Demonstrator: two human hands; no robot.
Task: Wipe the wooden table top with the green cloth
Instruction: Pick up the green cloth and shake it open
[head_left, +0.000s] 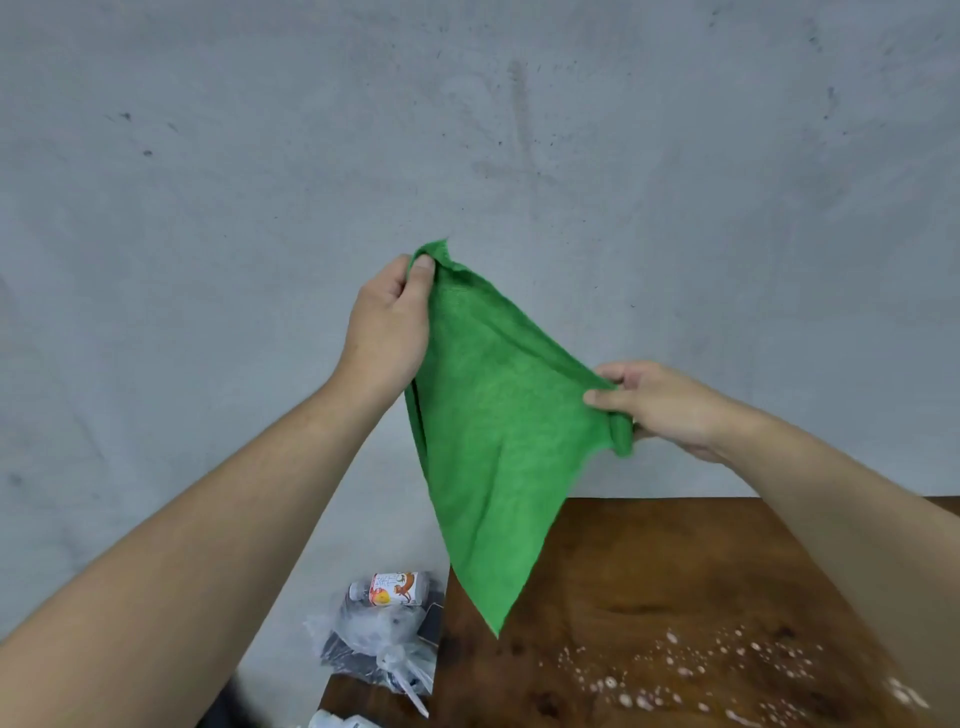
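I hold the green cloth (488, 426) up in the air in front of the wall, spread between both hands. My left hand (387, 332) pinches its top corner, raised higher. My right hand (660, 405) grips another corner, lower and to the right. The cloth's free corner hangs down over the left edge of the dark wooden table top (675, 597). White foamy droplets (701, 670) are scattered on the table's near part, below my right forearm.
A grey, scuffed wall (467, 130) fills the background. Left of the table lies a clear plastic bag (374, 644) with dark contents and a small bottle (395, 590) with an orange label on top. A white object (332, 721) shows at the bottom edge.
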